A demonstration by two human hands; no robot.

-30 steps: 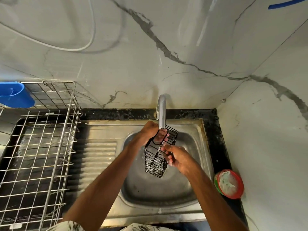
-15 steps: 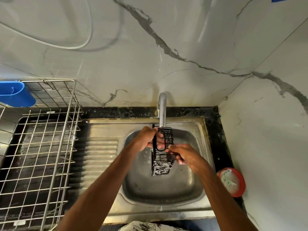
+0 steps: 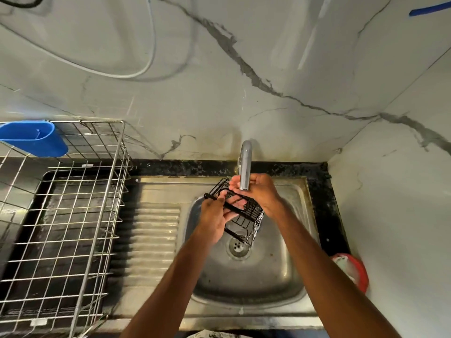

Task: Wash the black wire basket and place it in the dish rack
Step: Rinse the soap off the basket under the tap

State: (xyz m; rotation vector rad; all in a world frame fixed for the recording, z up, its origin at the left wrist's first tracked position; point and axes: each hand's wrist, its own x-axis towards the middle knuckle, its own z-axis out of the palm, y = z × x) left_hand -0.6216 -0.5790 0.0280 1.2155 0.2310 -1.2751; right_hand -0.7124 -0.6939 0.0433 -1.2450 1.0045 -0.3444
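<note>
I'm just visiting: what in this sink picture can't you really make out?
Head view only.
Dish rack: left and near sides cut off by the picture's edge.
Red tub: whitish contents too blurred to name.
Right hand: the tap crosses its fingers, so its hold on the black wire basket is unclear.

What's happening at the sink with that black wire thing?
A person is rinsing a small black wire basket under the curved metal tap, above the steel sink basin. Both hands hold it: the left hand grips its near side, the right hand its far end by the spout. It is not yet in the silver wire dish rack on the left.
</note>
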